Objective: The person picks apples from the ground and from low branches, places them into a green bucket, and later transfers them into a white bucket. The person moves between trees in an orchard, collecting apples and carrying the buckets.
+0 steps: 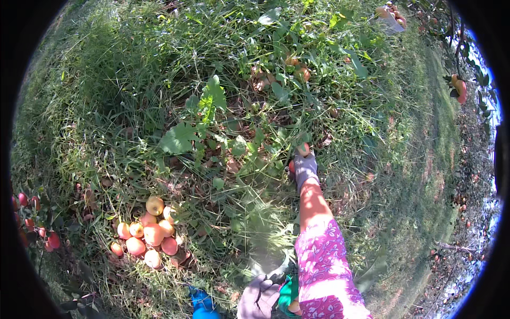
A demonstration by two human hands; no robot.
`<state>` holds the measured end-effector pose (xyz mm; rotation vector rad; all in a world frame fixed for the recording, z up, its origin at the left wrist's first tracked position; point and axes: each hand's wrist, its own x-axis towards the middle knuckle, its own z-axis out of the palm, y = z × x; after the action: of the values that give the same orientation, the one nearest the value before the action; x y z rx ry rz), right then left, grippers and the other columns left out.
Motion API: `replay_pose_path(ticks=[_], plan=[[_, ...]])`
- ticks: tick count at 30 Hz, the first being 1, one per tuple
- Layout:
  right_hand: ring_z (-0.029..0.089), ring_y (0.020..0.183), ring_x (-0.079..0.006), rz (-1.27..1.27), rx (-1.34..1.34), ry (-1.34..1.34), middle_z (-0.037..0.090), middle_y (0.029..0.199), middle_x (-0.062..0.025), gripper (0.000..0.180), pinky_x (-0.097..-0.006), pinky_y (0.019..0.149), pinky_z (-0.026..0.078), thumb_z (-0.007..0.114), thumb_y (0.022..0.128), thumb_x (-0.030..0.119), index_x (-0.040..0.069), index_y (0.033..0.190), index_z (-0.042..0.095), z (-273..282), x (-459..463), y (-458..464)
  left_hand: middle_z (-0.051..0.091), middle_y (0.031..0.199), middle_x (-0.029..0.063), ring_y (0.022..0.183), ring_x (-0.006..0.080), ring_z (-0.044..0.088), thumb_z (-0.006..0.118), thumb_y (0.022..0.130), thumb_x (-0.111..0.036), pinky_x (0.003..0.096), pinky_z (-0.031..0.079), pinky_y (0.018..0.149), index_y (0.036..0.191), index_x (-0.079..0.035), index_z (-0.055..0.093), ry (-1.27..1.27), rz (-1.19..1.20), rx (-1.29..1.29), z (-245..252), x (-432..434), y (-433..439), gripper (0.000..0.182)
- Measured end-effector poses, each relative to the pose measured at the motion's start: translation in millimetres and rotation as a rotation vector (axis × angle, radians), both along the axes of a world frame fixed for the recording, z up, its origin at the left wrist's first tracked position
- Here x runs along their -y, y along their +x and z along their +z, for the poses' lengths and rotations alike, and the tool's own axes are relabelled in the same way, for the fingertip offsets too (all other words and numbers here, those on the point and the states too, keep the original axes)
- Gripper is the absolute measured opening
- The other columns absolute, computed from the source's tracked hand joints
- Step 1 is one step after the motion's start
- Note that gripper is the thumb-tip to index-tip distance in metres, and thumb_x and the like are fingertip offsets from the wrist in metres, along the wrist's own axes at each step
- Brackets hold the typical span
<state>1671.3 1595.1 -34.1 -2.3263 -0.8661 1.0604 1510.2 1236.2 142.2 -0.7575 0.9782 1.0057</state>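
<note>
My right hand (306, 169), in a pale grey-purple glove, reaches down into the grass at the end of a pink floral sleeve (324, 263). Its fingers are closed around a yellowish apple (303, 149). A redder apple (291, 166) shows at the hand's left side, partly hidden by the glove. Low in the view, my left hand (259, 298), gloved too, has loosely bent fingers with nothing visible in them. Beside it is a green item (288, 296) whose kind is unclear, with a pale apple (295, 307) at its lower edge.
A pile of several apples (153, 234) rests on the grass at left. Fallen apples (302, 73) lie among weeds farther off. A container heaped with apples (394, 24) stands at upper right. Fruit hangs at left (53, 240) and right (460, 89). Blue footwear (204, 306) shows below.
</note>
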Motion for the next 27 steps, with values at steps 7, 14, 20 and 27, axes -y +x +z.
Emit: replay_pose_path(ticks=[7, 14, 20, 27], plan=[[0.069, 0.120, -0.0305, 0.526, 0.006, 0.468, 0.068, 0.129, -0.0190, 0.086, -0.0389, 0.100, 0.057, 0.087, 0.080, 0.015, 0.010, 0.155, 0.046, 62.4, 68.7, -56.5, 0.066, 0.115, 0.0094, 0.106, 0.0305, 0.070, 0.061, 0.104, -0.037, 0.0484, 0.059, 0.094, 0.139, -0.007, 0.057, -0.007, 0.017, -0.009, 2.7, 2.7, 0.1, 0.046], [0.069, 0.114, -0.0286, 0.726, -0.043, 0.495, 0.059, 0.143, -0.0145, 0.084, -0.0413, 0.090, 0.063, 0.086, 0.081, 0.003, 0.009, 0.154, 0.045, 78.6, 118.8, -49.2, 0.067, 0.115, 0.0089, 0.105, 0.0300, 0.070, 0.061, 0.104, -0.037, 0.0485, 0.059, 0.094, 0.139, -0.007, 0.057, -0.016, -0.001, 0.028, 9.9, 12.3, 2.4, 0.046], [0.071, 0.072, -0.0231, 0.092, -1.277, 0.041, 0.066, 0.124, -0.0131, 0.076, -0.0318, 0.058, 0.057, 0.071, 0.098, 0.050, 0.013, 0.157, 0.041, 135.9, 118.9, -75.8, 0.067, 0.114, 0.0085, 0.105, 0.0297, 0.070, 0.061, 0.104, -0.038, 0.0486, 0.059, 0.095, 0.139, -0.007, 0.058, -0.038, 0.032, -0.008, 11.5, 14.9, -6.3, 0.047], [0.067, 0.062, -0.0216, -0.026, -1.843, -0.044, 0.070, 0.097, -0.0104, 0.085, -0.0306, 0.049, 0.050, 0.061, 0.095, 0.071, 0.008, 0.151, 0.047, 123.9, 123.5, -77.7, 0.063, 0.120, 0.0118, 0.106, 0.0292, 0.070, 0.062, 0.104, -0.033, 0.0476, 0.060, 0.095, 0.140, -0.006, 0.055, -0.089, 0.098, 0.066, 4.1, 24.3, -1.4, 0.046]])
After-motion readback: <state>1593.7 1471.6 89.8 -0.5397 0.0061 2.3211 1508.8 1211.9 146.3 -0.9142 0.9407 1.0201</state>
